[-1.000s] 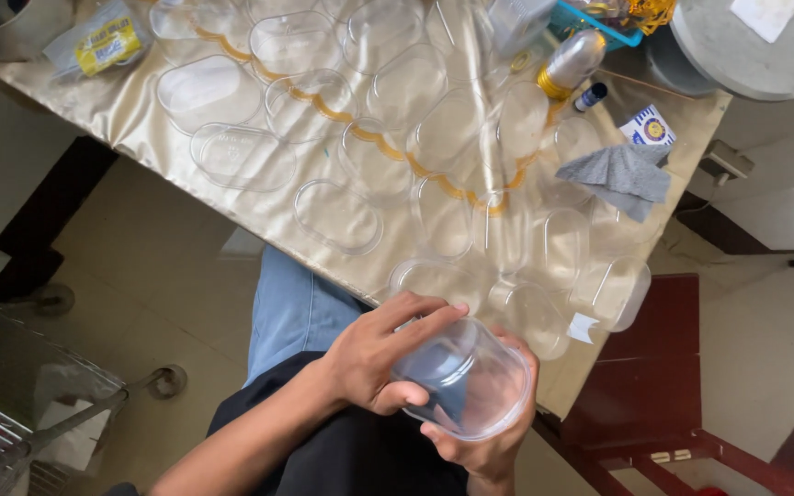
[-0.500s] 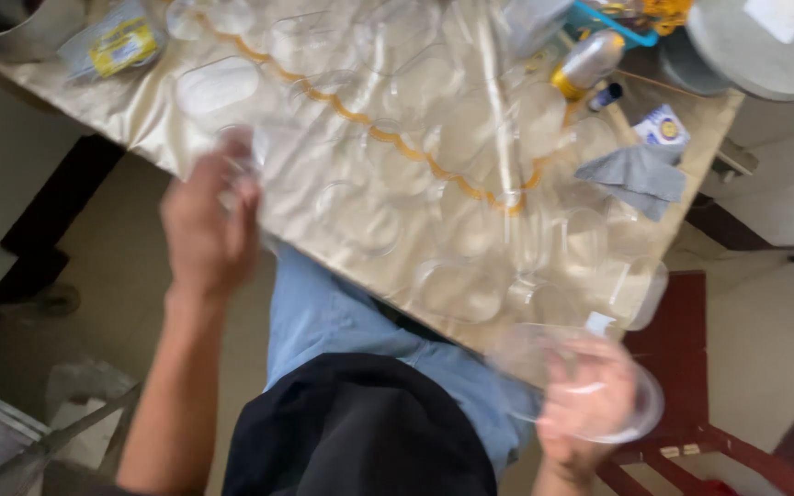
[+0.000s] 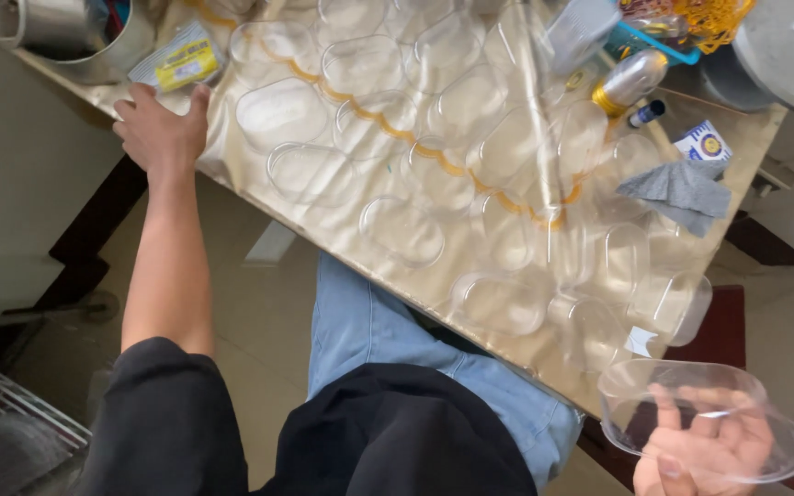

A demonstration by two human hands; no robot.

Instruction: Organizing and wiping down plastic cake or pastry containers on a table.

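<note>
A clear oval plastic container (image 3: 705,418) sits low at about five o'clock in the view, off the table's edge and over the floor. The right hand (image 3: 705,455) cups it from beneath, fingers (image 3: 668,413) spread up inside or behind the see-through wall (which of the two cannot be told through the plastic), so the hand grips the tub rather than lying flat.

Out at ten o'clock the left hand (image 3: 160,129) rests palm-down on the near-left corner of the table (image 3: 434,289), fingers loosely curled over the shiny gold-coloured covering, holding nothing. Just beyond its fingertips lies a small clear packet with a yellow label (image 3: 181,62), and past that, at eleven o'clock, stands a round metal pot (image 3: 66,32).

Across the tabletop, from twelve to four o'clock, many more clear oval plastic tubs (image 3: 402,230) lie spread side by side. At two o'clock a crumpled grey cloth (image 3: 682,193) lies near the far-right edge, with a small white and blue box (image 3: 705,142) just beyond it and a silvery bottle with a yellow band (image 3: 627,83) a little farther up.

The person's blue-jeaned leg (image 3: 369,331) shows under the table at six o'clock.
</note>
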